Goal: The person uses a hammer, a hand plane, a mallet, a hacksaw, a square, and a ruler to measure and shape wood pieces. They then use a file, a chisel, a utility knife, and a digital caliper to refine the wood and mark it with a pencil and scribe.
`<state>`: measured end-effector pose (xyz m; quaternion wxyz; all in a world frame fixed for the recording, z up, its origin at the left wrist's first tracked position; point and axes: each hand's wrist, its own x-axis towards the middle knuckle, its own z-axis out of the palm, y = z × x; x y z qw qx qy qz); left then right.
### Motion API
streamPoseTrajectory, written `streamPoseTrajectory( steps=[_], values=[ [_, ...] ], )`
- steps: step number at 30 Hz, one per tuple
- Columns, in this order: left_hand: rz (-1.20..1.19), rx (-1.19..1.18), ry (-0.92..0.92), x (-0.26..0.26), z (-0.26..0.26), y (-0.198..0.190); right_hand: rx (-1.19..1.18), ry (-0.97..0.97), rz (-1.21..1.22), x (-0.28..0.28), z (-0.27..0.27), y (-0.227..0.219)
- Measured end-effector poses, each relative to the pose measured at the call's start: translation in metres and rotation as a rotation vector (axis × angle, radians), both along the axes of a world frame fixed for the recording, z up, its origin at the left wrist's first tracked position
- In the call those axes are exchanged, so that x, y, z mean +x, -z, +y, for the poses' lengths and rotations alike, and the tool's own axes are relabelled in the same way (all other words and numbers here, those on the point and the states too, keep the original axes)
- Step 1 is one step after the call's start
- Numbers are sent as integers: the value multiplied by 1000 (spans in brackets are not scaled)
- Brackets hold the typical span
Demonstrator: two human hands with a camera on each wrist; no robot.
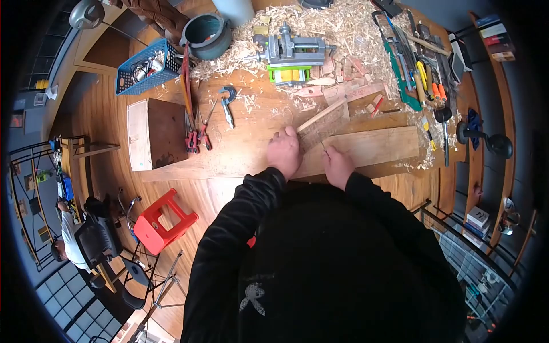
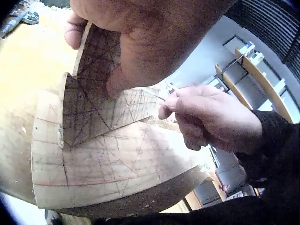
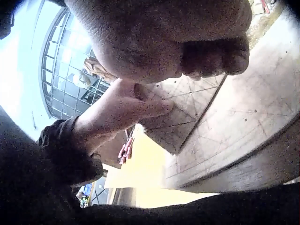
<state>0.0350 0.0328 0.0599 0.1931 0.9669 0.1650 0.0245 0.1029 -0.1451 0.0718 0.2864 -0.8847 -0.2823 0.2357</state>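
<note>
My left hand (image 1: 285,153) grips a thin wooden piece (image 2: 91,101) with a notched edge and crossing pencil lines on its face. That piece lies over a larger wooden board (image 1: 383,147), also marked with lines, some of them red in the left wrist view. My right hand (image 1: 338,166) pinches a slender, thin-shafted tool (image 2: 152,93), its tip right at the marked face of the piece; its exact kind is not visible. In the right wrist view, the curled fingers of the right hand (image 3: 164,37) cover the tool, and the left thumb (image 3: 159,108) presses on the piece.
A bench vise (image 1: 294,51) stands at the back among wood shavings (image 1: 349,28). Several hand tools lie at the right around a green saw (image 1: 400,80). Left are a wooden block (image 1: 166,134), red-handled pliers (image 1: 203,137), a clamp-like tool (image 1: 228,106) and a blue basket (image 1: 134,80).
</note>
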Motion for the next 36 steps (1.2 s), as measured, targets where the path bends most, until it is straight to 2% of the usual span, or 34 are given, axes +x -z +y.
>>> streamPoseTrajectory(
  steps=[9,12,16,20,22,28,30,32,36],
  values=[
    [47,-34,-21,1,-2,-8,20,36,12,10,5,-7],
    [48,70,48,0,-10,-11,31,38,18,5,-4,-10],
    [85,8,17,2,-8,-13,54,40,-10,13,1,4],
    [126,37,40,0,-13,-17,150,82,6,11,-9,-6],
    [129,51,73,3,-15,-20,126,82,26,13,-9,4],
    [153,-24,33,4,-13,-18,177,105,92,11,-13,1],
    [146,107,73,4,-20,-14,206,136,84,12,-18,2],
    [140,60,55,6,-19,-14,128,88,98,18,-13,7],
    [179,36,55,8,-19,-17,170,135,124,7,-17,-1]
  ],
)
